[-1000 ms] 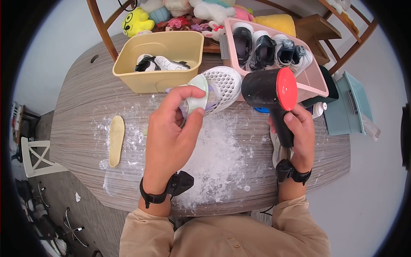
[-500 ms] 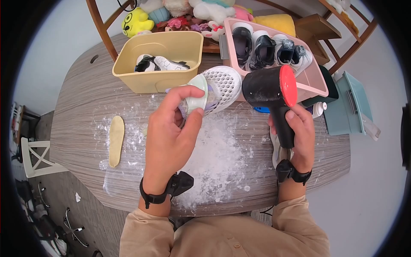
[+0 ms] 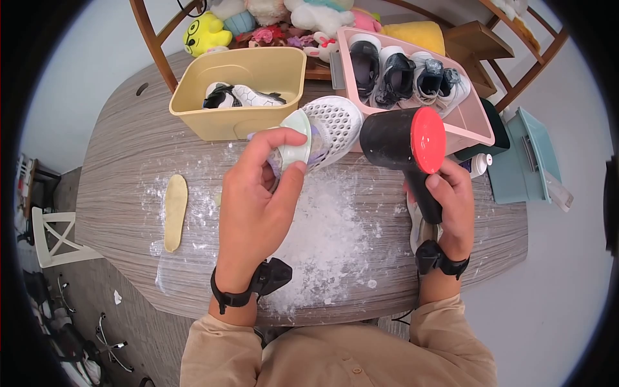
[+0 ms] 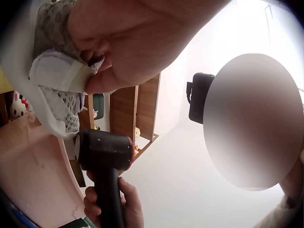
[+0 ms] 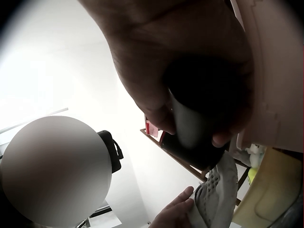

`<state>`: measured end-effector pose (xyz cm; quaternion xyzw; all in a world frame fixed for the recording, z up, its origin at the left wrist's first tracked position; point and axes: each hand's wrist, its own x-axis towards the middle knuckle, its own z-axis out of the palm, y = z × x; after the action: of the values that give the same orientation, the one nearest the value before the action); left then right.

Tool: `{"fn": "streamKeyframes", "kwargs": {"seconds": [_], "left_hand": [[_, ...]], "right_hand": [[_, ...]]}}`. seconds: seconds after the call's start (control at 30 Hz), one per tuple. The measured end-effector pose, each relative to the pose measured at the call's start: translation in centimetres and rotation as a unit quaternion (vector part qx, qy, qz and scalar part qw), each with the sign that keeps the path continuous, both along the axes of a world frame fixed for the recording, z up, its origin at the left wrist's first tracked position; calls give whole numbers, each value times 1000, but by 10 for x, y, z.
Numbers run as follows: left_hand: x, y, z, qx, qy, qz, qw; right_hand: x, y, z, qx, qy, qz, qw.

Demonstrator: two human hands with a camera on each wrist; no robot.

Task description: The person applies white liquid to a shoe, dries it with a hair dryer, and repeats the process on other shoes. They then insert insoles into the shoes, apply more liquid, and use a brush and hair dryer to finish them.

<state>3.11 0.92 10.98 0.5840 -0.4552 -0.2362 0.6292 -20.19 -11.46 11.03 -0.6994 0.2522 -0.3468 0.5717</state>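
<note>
My left hand [image 3: 255,190] grips a white shoe [image 3: 336,126] with a hole-patterned toe and lavender trim. Thumb and index finger pinch its pale green part [image 3: 296,151]; the other fingers are largely hidden behind. The shoe is raised above the table, toe pointing away to the right. Around the handle of a black hair dryer [image 3: 387,138] with a red back end, my right hand [image 3: 456,206] is curled. The dryer's front end faces the shoe's toe close up, and in the left wrist view the dryer [image 4: 105,149] overlaps the toe's edge.
White powder [image 3: 322,238] covers the table's middle. A pale insole [image 3: 175,213] lies at left. Another shoe [image 3: 416,222] shows partly beneath my right hand. Behind stand a yellow bin [image 3: 213,126] with shoes, a pink bin [image 3: 474,126] with several shoes, and a teal box [image 3: 516,168].
The hair dryer has rocked in my right hand, first slightly right, then back left toward the shoe's toe. The shoe has risen very slightly in my left hand.
</note>
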Motion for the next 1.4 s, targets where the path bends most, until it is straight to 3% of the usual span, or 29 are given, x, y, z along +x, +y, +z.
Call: {"fn": "streamKeyframes", "kwargs": {"seconds": [0.17, 0.67, 0.97, 1.4], "left_hand": [[1, 0, 0, -6, 7, -3, 1000], [2, 0, -2, 2, 1, 0, 1000], [0, 0, -2, 4, 9, -5, 1000], [0, -1, -3, -3, 8, -7, 1000]], "right_hand": [[4, 1, -1, -7, 7, -46, 999], [2, 2, 0, 2, -4, -2, 1000], [4, 1, -2, 12, -7, -42, 999], [2, 1, -2, 12, -8, -29, 999]]}}
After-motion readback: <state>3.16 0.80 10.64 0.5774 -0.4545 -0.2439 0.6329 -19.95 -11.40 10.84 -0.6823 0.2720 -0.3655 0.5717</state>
